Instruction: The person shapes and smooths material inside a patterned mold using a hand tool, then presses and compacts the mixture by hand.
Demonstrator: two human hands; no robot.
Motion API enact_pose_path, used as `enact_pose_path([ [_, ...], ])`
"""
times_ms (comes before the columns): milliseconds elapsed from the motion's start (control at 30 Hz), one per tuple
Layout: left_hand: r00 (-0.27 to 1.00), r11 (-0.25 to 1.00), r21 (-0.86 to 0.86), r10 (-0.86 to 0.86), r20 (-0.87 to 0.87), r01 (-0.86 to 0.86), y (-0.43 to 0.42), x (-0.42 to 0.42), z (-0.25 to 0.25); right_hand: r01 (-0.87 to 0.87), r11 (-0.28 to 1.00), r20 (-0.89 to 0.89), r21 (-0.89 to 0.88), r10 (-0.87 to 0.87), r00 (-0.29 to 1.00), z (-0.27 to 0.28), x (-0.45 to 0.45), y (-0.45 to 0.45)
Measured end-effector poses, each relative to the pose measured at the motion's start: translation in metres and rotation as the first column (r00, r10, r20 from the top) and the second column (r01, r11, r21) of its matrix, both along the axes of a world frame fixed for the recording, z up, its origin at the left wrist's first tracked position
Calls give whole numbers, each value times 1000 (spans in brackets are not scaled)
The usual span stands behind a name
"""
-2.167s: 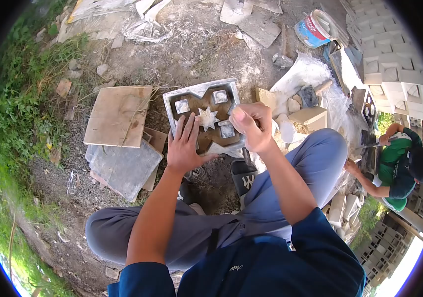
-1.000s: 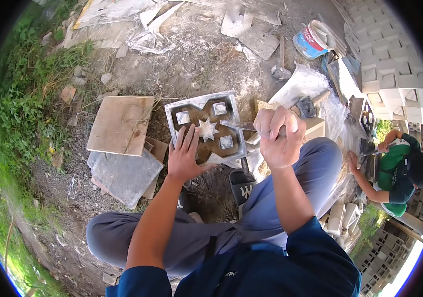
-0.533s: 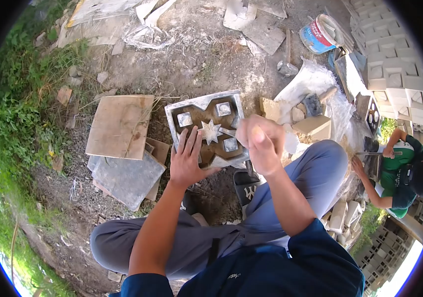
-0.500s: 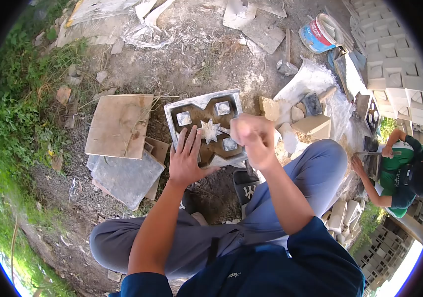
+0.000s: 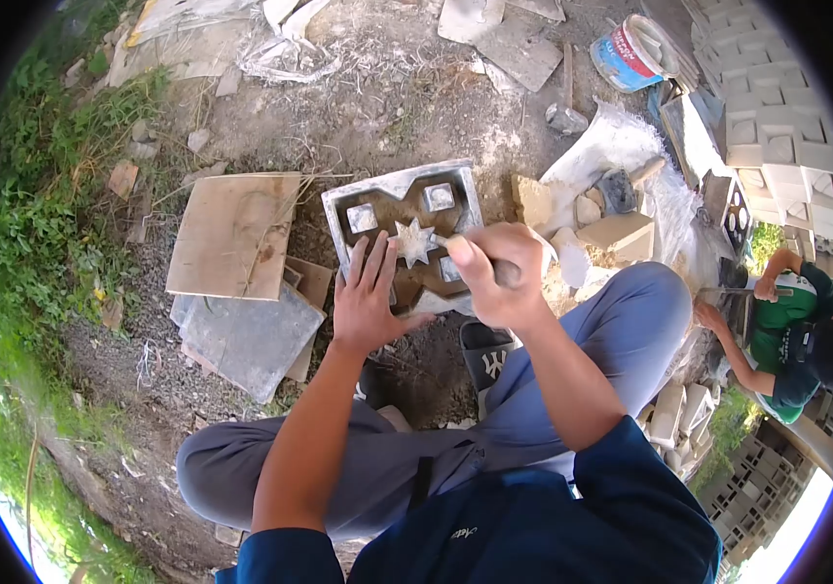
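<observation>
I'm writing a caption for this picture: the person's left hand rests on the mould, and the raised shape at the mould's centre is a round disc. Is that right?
Not quite: the head view shows that the raised shape at the mould's centre is a star. The left hand does rest on the mould.

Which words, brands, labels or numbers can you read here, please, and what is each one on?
"NIPPON PAINT": on the red band of the bucket; the lettering on the blue part below is too blurred to read.
"NY", as interlocked letters: on the right slipper.
Left slipper: a partial white mark, too little shows to read.
Dark blue shirt: small white lettering, too small to read surely.
Co-worker's green shirt: pale marks, unreadable.
I can make out no numbers.
</observation>
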State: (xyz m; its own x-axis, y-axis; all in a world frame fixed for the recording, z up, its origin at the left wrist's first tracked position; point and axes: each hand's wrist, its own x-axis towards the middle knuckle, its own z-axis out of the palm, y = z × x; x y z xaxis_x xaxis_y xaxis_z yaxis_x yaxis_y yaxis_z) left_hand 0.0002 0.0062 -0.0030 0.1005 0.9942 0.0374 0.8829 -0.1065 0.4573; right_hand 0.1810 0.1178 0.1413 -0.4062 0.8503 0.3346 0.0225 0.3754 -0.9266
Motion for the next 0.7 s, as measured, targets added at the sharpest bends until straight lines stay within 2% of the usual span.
enact_pose_path([
  [33,1000,999,-33,4,-27,-5,0,1,4,-23,998,64,-66,27,998,-15,-10,7],
  [133,998,999,-41,-5,-59,3,3,2,6,28,993,27,-117,-25,999,-11,-2,1],
  [167,998,999,-40,-7,-64,4,0,0,3,6,999,-64,-40,-9,998,-8,0,-2],
  [200,998,999,-48,0,-67,-3,1,-2,3,-1,999,-67,-47,-2,998,-10,-3,-1],
  [267,1000,1000,0,0,-19,0,-1,1,2,-10,996,-14,-84,8,1000,-14,-4,1],
  [300,1000,999,-40,-1,-28,0,-1,1,3,-3,997,25,-73,4,1000,-20,-11,9],
  [500,1000,1000,-25,4,-28,-5,-5,-1,-3,-11,996,53,-92,16,998,-25,-7,-8],
  [533,1000,1000,9,3,-17,-3,-3,1,-3,-22,996,76,-81,29,997,-26,-7,-8],
  [567,1000,999,-38,5,-27,-6,-2,2,1,-52,999,113,-7,53,992,-34,-9,0],
  [600,1000,1000,-18,-2,-26,2,1,3,2,-44,999,115,12,42,992,-27,-5,3],
  [667,999,998,-70,3,-41,-6,0,1,3,52,996,179,-76,-38,983,-16,2,1],
  [700,1000,999,-37,3,-20,-4,-1,1,0,114,991,72,-69,-109,991,-18,7,-1],
])
